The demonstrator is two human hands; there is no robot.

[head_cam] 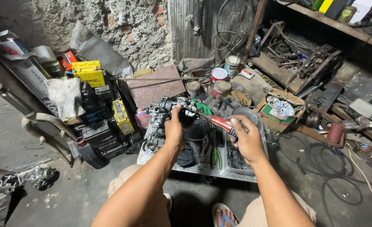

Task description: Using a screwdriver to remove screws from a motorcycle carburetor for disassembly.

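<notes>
We are crouched on the floor (68, 197) over a metal tray (203, 168), working on a grey engine part (163, 115) that sits at the tray's left end. Our left hand (174, 130) is closed over the top of the part, thumb up, pressing it steady. Our right hand (247, 136) is curled tight around the red handle of a driver (209, 115), whose green collar and shank point left into the part, just above our left thumb.

Risk as we judge it: the tip could slip out of its seat if the driver tilts. Then it would jab towards our left hand, which lies right beside the point of contact. The part only rests on the tray, among loose tools (214, 153), so a hard push could shift it or tip it off the edge. Our sandalled foot (224, 216) lies just below the tray and would catch whatever falls.

Around us stand stacked batteries (97, 122), paint tins (218, 75) and a coiled black cable (329, 164) near our right knee, which could snag if we move.
</notes>
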